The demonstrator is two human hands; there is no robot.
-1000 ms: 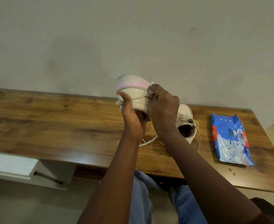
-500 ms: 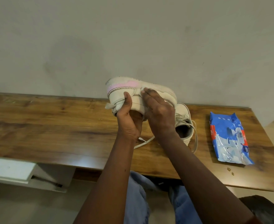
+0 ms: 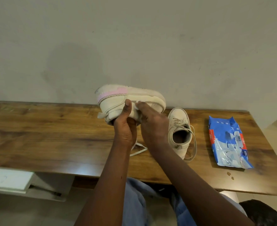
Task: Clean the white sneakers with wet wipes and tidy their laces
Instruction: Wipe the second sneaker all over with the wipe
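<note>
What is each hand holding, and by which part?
Left hand grips the upturned white pink-heeled sneaker by its ankle opening. Right hand holds a white wet wipe against its side.

A dark wood-grain table point(image 3: 52, 136) stands against a plain grey wall point(image 3: 134, 38) above pale floor point(image 3: 20, 212).
</note>
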